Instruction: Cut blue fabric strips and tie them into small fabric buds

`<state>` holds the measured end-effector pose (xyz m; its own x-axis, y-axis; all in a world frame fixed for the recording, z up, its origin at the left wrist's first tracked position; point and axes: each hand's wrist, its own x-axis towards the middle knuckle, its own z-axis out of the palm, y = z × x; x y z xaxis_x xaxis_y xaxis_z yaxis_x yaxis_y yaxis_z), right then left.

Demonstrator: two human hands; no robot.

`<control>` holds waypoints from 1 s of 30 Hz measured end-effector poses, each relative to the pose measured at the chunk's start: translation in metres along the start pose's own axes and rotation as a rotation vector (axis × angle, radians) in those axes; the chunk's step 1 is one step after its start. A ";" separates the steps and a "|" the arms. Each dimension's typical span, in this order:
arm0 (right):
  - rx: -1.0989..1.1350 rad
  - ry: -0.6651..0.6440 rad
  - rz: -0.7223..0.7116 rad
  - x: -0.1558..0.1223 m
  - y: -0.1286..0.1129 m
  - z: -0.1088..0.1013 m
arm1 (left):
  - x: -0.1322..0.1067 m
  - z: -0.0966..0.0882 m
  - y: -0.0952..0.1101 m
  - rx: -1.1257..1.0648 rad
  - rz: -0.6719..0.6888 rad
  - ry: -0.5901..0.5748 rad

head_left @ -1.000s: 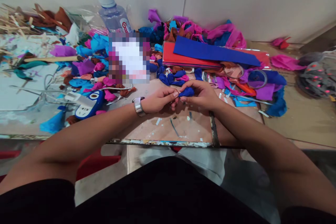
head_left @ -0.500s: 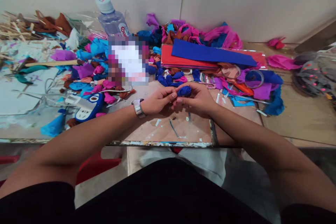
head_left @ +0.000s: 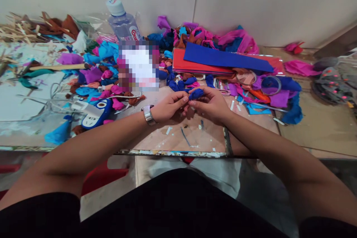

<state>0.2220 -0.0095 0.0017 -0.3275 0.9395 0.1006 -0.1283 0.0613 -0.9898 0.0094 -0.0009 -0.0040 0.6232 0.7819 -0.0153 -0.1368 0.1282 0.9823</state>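
Note:
A small crumpled piece of blue crepe paper (head_left: 196, 94) is held between both hands above the near part of the table. My left hand (head_left: 173, 106), with a metal watch (head_left: 148, 114) on its wrist, pinches the paper's left end with thumb and fingers. From the other side my right hand (head_left: 211, 103) closes around the paper, thumb in front and fingers behind. The lower fingertips overlap beneath it and are partly hidden. Just beyond the hands lie more twisted blue paper pieces (head_left: 178, 84).
A stack of red sheets (head_left: 203, 66) with a blue strip (head_left: 227, 57) on top lies behind. Tape rolls (head_left: 270, 84) are at right. A clear bottle (head_left: 122, 26), green-handled pliers (head_left: 28, 81) and a blue power socket (head_left: 95, 117) stand or lie at left among paper scraps.
The blue paper in my hands has turned slightly and looks longer and more tilted. My fingers have shifted a little around it. The view has moved slightly.

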 end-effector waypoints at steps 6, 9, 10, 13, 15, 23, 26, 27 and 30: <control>0.015 0.017 -0.010 0.001 0.002 0.000 | 0.002 -0.001 -0.001 -0.034 -0.020 0.008; 0.006 0.052 -0.041 0.002 0.003 -0.001 | 0.002 -0.001 -0.001 -0.045 -0.013 0.015; -0.001 0.061 -0.050 0.003 0.003 -0.002 | 0.002 0.000 -0.001 -0.046 -0.010 0.021; -0.011 0.057 -0.042 0.004 0.004 -0.003 | 0.002 -0.001 -0.001 -0.038 -0.016 0.032; -0.004 0.043 -0.032 0.004 0.004 -0.002 | 0.001 -0.001 -0.001 -0.033 -0.029 0.035; 0.024 0.014 -0.027 0.002 0.007 -0.002 | -0.001 0.001 0.002 -0.032 -0.068 0.019; -0.012 0.066 -0.034 0.009 0.006 -0.010 | -0.002 0.004 0.002 -0.058 -0.088 0.033; -0.020 0.097 -0.052 0.014 0.005 -0.015 | -0.003 0.005 0.002 -0.059 -0.094 0.037; -0.035 0.235 -0.078 0.029 -0.002 -0.036 | -0.004 0.006 -0.001 -0.033 -0.104 0.031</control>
<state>0.2471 0.0295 0.0031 -0.0904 0.9838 0.1548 -0.1109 0.1445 -0.9833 0.0115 -0.0074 -0.0037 0.6110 0.7819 -0.1234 -0.0979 0.2294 0.9684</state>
